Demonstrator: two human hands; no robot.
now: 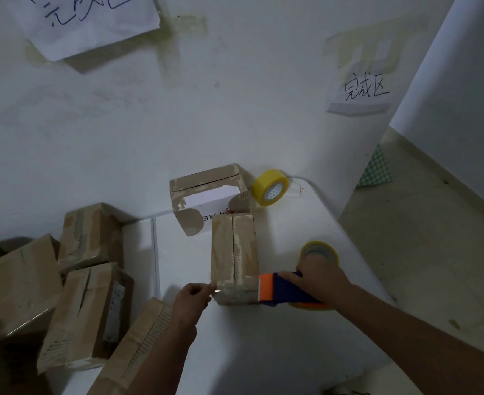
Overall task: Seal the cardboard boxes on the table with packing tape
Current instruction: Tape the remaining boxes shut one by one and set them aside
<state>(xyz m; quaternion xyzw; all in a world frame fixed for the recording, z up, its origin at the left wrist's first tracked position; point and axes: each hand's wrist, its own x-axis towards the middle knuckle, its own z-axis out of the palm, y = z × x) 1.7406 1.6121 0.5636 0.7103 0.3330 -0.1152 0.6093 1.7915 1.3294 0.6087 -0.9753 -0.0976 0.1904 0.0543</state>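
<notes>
Handwritten paper sign (362,91) on wall at 1 o'clock; second sign (92,21) at 11; green checkered cloth (376,168) on floor at 3.

Makeshift packing room, piled cardboard boxes (24,283), tape roll (269,187)

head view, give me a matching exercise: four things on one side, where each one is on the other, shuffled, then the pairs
Things:
1. tape dispenser
2. yellow tape roll
3. paper sign
4. tape end

Places:
A. stuck on the wall, upper right
B. pinched in the left hand
C. gripped by the right hand, against the box
D. standing on edge on the table by the wall

Pairs: 1-C, 2-D, 3-A, 4-B
</notes>
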